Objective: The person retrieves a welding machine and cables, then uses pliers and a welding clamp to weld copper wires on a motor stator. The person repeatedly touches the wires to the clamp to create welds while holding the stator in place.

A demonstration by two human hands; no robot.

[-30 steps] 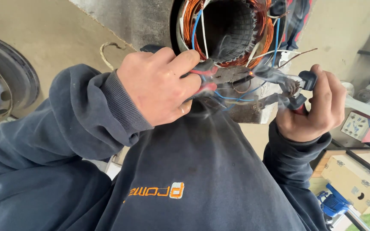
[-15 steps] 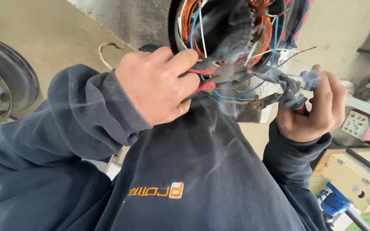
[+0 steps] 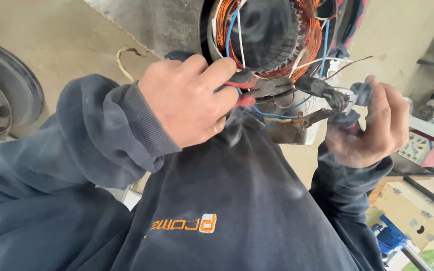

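Observation:
My left hand [image 3: 187, 100] grips red-handled pliers [image 3: 257, 88] whose jaws pinch wires in front of a motor stator [image 3: 269, 35] with copper windings. Blue and white wires [image 3: 277, 113] hang from the windings. My right hand [image 3: 372, 125] is closed on a dark-handled soldering tool [image 3: 335, 98], and the tool's metal tip [image 3: 300, 120] rests at the wire joint just below the pliers. Thin smoke drifts around the joint and over my right hand. My dark sweatshirt fills the lower view.
A dark wheel rim [image 3: 1, 95] lies on the concrete floor at the left. At the right edge are a cardboard box [image 3: 418, 211], a blue object [image 3: 390, 236] and a red and white box [image 3: 430, 150]. The stator's metal housing [image 3: 156, 25] stands at the top.
The smoke has spread and drifted over my right hand. My right hand has shifted slightly with the soldering tool. My left hand keeps the pliers in the same place.

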